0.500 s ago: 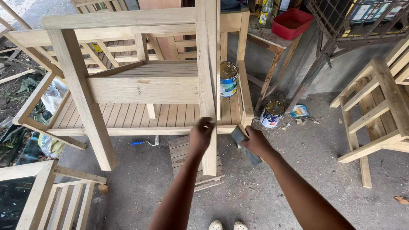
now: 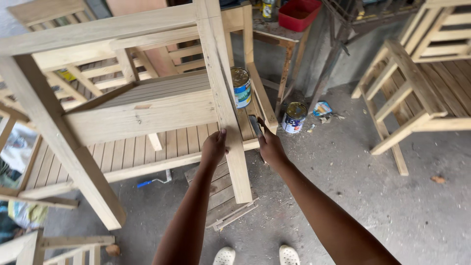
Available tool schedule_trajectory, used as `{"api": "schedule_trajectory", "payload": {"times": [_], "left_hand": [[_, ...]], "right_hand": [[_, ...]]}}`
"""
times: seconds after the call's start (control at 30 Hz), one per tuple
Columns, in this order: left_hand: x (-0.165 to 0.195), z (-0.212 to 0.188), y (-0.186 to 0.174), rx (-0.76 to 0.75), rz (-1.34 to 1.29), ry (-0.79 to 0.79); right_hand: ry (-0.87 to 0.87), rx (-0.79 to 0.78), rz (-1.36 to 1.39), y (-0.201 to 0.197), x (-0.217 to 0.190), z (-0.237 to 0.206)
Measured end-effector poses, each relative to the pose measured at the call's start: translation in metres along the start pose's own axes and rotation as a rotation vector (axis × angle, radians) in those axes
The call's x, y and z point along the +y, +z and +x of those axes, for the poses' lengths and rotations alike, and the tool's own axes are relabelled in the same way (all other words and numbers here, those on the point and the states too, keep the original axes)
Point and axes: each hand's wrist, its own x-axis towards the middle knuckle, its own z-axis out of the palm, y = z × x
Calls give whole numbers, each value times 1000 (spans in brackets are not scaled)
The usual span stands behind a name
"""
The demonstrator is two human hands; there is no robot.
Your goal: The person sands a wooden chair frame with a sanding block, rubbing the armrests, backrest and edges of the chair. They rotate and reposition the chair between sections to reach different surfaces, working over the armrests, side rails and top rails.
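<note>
Blue-white labelled tin (image 2: 241,87) on slats, another tin (image 2: 295,118) on floor
</note>
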Motion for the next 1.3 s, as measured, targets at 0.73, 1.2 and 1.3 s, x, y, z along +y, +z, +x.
{"api": "schedule_trajectory", "payload": {"times": [0.73, 1.2, 1.3], "left_hand": [[-38, 14, 35, -233, 124, 153], [-22, 30, 38, -263, 123, 71], [-22, 32, 45, -202, 216, 159]], "right_hand": [[83, 511, -136, 126, 40, -70], [-53, 550, -276, 124, 61, -80], [-268, 711, -487, 120, 74, -90]]}}
